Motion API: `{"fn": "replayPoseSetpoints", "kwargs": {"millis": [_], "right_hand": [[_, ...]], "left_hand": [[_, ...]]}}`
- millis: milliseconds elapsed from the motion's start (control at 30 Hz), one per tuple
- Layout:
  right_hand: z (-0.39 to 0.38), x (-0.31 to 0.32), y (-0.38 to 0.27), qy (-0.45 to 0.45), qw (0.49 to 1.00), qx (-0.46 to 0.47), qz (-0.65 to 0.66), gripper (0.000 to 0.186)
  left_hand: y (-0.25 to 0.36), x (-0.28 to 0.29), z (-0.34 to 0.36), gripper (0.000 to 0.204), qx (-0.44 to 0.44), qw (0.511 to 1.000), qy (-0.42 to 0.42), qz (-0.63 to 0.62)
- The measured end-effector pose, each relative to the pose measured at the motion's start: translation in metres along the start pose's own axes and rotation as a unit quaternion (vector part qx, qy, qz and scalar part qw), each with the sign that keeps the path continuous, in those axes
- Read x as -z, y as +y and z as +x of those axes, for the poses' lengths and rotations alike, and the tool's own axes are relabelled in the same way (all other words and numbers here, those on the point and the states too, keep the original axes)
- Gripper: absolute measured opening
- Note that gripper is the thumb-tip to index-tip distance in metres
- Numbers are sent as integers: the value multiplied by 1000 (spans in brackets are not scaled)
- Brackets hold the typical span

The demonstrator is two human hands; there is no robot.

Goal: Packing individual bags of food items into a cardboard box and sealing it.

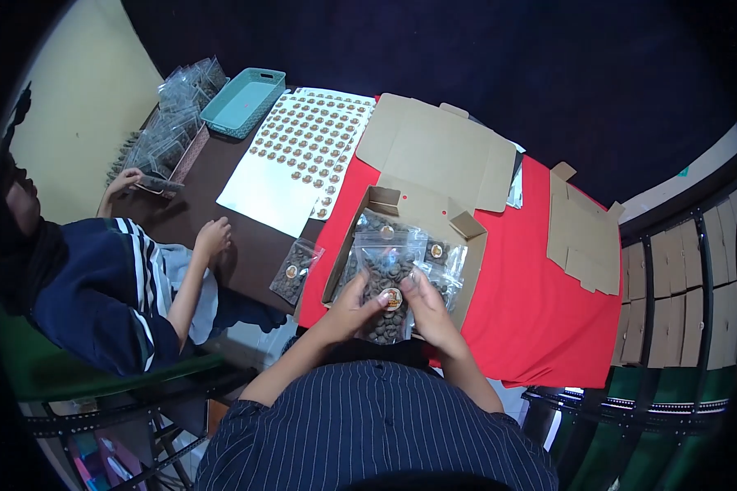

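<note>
Between my left hand (348, 309) and my right hand (431, 309) is a clear plastic bag (382, 329) of small dark round pieces, with a round sticker on its front. Both hands are closed on its sides, thumbs on the front near the sticker. Behind and below the bag stands an open cardboard box (477, 260), its lid folded back. Several similar filled bags (444, 252) lie in the box. Another filled bag (293, 272) rests on the dark table just left of the red cloth.
Sticker sheets (282, 184) lie beyond the box on the left. A co-worker (98, 278) sits at left, one hand at a basket (190, 155) of clear bags beside a teal tray (241, 106). Flattened cardboard (581, 233) lies on the red cloth (540, 327); shelved boxes (671, 295) stand at right.
</note>
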State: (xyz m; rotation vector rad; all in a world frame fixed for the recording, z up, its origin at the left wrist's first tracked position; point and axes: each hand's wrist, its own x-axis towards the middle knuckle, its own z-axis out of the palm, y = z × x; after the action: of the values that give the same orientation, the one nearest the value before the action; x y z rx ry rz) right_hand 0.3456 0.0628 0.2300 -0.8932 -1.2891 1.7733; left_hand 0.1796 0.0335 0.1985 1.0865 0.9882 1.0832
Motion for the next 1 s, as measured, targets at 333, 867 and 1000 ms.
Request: {"fn": "replayPoseSetpoints", "kwargs": {"millis": [333,867,1000], "right_hand": [[-2,-8,4,23,995,-9,-94,58],[3,-1,0,75,972,150,-164,9],[0,-7,8,58,971,136,-186,10]], "left_hand": [[7,3,-4,78,-32,986,-28,162],[10,6,1,34,-158,982,43,97],[-1,10,2,10,-167,981,89,44]]}}
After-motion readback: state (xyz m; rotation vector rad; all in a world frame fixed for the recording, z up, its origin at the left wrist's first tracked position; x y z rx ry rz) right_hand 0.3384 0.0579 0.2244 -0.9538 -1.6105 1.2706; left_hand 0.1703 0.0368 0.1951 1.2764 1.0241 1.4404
